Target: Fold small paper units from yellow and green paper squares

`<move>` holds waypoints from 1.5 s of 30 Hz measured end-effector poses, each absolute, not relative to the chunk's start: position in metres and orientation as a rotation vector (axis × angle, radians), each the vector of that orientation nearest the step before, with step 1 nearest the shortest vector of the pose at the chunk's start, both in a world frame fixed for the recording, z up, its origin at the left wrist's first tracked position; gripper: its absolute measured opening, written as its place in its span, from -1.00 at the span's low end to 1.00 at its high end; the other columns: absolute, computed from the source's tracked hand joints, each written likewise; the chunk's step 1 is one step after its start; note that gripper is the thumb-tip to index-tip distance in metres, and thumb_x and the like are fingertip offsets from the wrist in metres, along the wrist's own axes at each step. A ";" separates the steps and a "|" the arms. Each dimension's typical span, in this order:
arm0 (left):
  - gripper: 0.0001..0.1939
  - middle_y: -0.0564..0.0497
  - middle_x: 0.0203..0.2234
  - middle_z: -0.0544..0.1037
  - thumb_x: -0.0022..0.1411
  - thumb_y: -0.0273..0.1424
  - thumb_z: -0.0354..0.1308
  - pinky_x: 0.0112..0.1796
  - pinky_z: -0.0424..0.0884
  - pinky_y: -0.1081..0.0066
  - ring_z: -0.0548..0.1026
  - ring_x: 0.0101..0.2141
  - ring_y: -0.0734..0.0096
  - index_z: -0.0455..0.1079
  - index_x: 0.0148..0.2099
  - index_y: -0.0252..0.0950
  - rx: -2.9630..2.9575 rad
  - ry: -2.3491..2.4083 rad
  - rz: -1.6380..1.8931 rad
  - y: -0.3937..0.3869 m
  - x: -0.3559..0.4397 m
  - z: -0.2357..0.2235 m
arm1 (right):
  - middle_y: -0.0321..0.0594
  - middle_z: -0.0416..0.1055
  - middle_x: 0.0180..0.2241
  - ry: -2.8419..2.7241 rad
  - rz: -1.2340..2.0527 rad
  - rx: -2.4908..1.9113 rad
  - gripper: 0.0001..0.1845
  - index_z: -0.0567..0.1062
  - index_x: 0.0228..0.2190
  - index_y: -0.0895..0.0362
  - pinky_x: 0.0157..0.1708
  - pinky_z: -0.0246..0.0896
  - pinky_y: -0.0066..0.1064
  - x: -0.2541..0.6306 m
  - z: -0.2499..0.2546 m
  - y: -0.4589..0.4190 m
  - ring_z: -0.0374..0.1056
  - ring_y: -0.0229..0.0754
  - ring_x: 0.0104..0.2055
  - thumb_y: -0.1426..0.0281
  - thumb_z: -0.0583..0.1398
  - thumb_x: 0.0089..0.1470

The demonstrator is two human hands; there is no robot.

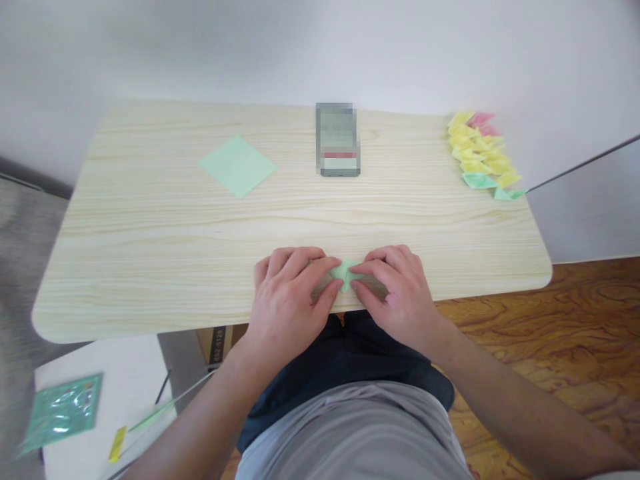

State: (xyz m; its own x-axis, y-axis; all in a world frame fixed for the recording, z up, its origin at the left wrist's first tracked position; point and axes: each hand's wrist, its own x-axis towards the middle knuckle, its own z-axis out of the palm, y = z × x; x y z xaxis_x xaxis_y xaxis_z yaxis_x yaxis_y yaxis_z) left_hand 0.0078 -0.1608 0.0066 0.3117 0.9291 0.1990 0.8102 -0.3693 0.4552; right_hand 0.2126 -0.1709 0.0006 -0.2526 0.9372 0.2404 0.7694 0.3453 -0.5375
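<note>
A small folded green paper piece (345,271) lies at the near edge of the light wooden table (150,253). My left hand (287,293) and my right hand (395,290) press on it from either side, fingertips pinched together on the paper. Most of the piece is hidden under my fingers. A flat green paper square (238,165) lies apart at the far left of the table.
A phone (338,139) lies at the far middle. A pile of several folded yellow, pink and green paper pieces (483,155) sits at the far right corner. Below the table's left side stands a white surface (95,373) holding a green packet (63,411).
</note>
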 end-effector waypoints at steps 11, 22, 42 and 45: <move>-0.92 -0.03 -0.17 0.54 0.32 -0.32 0.21 -0.04 0.27 0.08 0.38 -0.06 0.10 0.51 -0.15 -0.14 2.253 1.570 0.594 -0.144 0.015 0.010 | -0.16 0.47 -0.14 -2.102 0.449 -1.508 -0.85 0.58 -0.16 -0.01 -0.01 0.16 -0.07 0.212 0.003 -0.171 0.31 0.02 -0.03 0.35 0.28 0.21; -0.90 -0.02 -0.17 0.55 0.33 -0.32 0.21 -0.03 0.25 0.08 0.38 -0.06 0.10 0.52 -0.12 -0.12 2.266 1.582 0.613 -0.146 0.015 0.010 | -0.16 0.46 -0.12 -2.092 0.454 -1.521 -0.81 0.57 -0.12 0.01 0.00 0.17 -0.07 0.211 0.004 -0.171 0.31 0.02 -0.01 0.36 0.28 0.20; -0.73 0.00 0.02 0.60 0.29 -0.35 0.27 0.13 0.19 -0.05 0.40 0.09 0.01 0.55 0.03 -0.07 2.369 1.543 0.748 -0.172 0.005 0.001 | -0.18 0.48 -0.17 -2.149 0.488 -1.607 -0.81 0.52 -0.16 0.01 -0.03 0.16 -0.09 0.208 0.015 -0.164 0.32 0.03 -0.02 0.39 0.32 0.15; -0.73 0.00 0.00 0.61 0.29 -0.36 0.27 0.14 0.18 -0.07 0.41 0.09 0.00 0.55 0.03 -0.07 2.366 1.538 0.749 -0.172 0.005 0.001 | -0.18 0.50 -0.18 -2.149 0.504 -1.614 -0.84 0.52 -0.19 0.01 -0.05 0.14 -0.11 0.207 0.017 -0.160 0.33 0.03 -0.03 0.41 0.32 0.15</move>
